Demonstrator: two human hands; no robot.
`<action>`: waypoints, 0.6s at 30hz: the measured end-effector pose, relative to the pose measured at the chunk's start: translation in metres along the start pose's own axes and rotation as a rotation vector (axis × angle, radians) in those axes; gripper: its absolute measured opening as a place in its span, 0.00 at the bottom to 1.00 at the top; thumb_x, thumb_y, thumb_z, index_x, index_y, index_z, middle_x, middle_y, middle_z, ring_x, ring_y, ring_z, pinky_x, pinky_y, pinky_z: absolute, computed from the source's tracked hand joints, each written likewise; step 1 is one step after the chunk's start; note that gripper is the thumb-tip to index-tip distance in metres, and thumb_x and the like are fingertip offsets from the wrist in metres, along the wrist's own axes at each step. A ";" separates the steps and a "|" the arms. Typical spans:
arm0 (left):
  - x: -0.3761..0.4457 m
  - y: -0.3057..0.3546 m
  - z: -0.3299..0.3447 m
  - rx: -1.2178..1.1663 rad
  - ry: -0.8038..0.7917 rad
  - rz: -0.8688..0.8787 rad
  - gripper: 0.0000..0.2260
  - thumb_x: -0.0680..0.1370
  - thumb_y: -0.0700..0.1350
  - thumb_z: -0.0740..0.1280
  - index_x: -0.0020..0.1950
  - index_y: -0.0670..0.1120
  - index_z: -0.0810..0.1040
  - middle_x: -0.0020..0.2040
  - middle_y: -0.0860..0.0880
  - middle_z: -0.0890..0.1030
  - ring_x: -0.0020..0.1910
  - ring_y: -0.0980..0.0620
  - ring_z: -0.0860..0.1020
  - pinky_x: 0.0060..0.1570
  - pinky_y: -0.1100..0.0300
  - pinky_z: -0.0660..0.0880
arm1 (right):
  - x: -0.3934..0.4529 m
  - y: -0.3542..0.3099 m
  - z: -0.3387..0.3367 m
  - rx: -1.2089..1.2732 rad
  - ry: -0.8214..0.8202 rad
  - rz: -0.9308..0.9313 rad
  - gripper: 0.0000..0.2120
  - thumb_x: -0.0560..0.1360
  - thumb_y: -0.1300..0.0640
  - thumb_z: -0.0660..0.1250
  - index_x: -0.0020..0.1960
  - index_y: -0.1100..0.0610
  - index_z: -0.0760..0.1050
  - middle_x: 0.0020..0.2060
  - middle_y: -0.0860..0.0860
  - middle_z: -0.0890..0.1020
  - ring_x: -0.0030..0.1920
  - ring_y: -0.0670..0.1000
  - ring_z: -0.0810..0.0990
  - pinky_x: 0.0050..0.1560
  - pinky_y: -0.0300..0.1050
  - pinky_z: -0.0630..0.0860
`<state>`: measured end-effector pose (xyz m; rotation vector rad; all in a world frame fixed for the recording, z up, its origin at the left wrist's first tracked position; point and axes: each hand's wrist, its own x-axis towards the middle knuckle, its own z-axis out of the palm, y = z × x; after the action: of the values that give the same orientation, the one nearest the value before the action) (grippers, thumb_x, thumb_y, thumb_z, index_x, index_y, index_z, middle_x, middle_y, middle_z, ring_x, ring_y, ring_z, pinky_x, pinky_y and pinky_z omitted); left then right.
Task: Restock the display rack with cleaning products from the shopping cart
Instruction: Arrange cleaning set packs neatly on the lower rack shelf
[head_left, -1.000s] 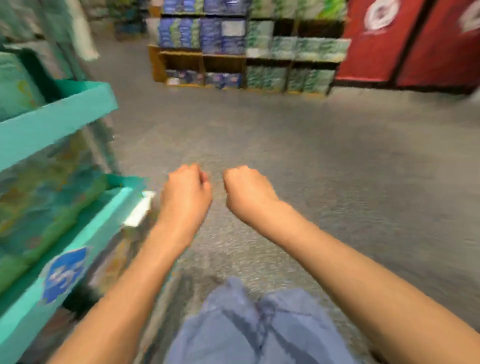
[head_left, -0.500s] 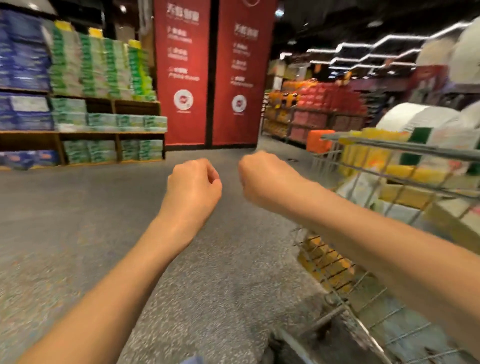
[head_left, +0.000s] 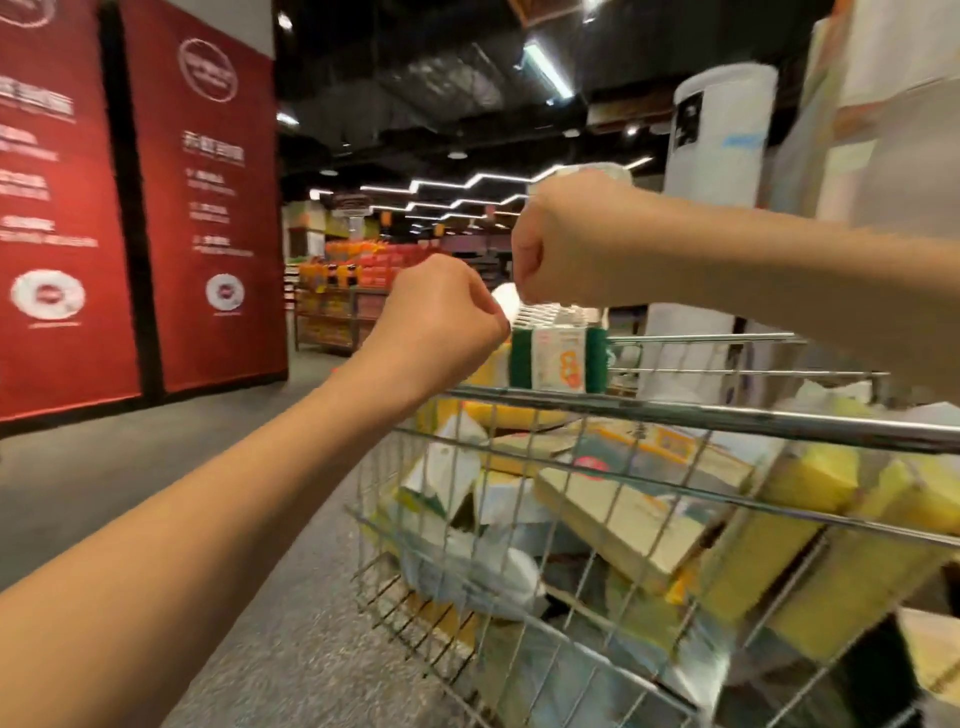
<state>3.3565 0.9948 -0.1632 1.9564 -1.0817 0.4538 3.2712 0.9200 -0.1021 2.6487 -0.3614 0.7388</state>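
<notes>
At far left stand two red banners (head_left: 208, 208) against the wall, well apart from the work; grey floor (head_left: 156, 467) runs between them and the cart. The left hand (head_left: 441, 317) is raised in front of the cart's near left corner, fingers curled into a loose fist with nothing in it; the right hand (head_left: 566, 244) is above and just to the right of it, also clenched and empty, over the cart's far side. Just below the two fists a green-and-white pack (head_left: 558, 358) stands upright, rising above the top rail; it looks like the nearest thing to take. The wire cart (head_left: 675, 415) fills the lower right, heaped with yellow and white packs (head_left: 810, 473) lying tilted against each other; the motion blur hides their labels. The rack is not in view.

The step in hand is, by my judgement, the reach for a product; to do it well, open both hands before they come down, take the upright pack by its two sides rather than its top, and lift it straight up clear of the rail; the tilted packs beneath may slide once it is gone, so lift slowly.
</notes>
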 end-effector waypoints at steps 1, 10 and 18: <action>0.008 0.006 0.009 -0.074 -0.054 -0.011 0.05 0.73 0.40 0.68 0.38 0.46 0.83 0.34 0.52 0.80 0.35 0.57 0.76 0.43 0.61 0.76 | -0.002 0.011 0.000 0.006 -0.048 0.043 0.09 0.74 0.59 0.63 0.49 0.60 0.80 0.42 0.54 0.81 0.45 0.55 0.80 0.43 0.43 0.76; 0.071 0.060 0.085 -0.451 -0.512 -0.213 0.03 0.75 0.36 0.67 0.47 0.36 0.77 0.36 0.44 0.79 0.29 0.54 0.76 0.34 0.65 0.78 | -0.033 0.119 0.013 0.201 -0.305 0.429 0.03 0.73 0.59 0.69 0.42 0.59 0.77 0.33 0.52 0.81 0.30 0.47 0.80 0.33 0.37 0.79; 0.102 0.079 0.133 -0.234 -0.812 -0.310 0.06 0.76 0.39 0.67 0.49 0.37 0.74 0.38 0.42 0.75 0.34 0.49 0.74 0.36 0.55 0.76 | -0.048 0.151 0.045 0.514 -0.507 0.697 0.08 0.74 0.66 0.67 0.51 0.71 0.77 0.31 0.58 0.80 0.23 0.48 0.79 0.33 0.41 0.80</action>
<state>3.3388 0.8123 -0.1367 2.0755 -1.1962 -0.6673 3.2008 0.7728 -0.1216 3.1891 -1.4571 0.3383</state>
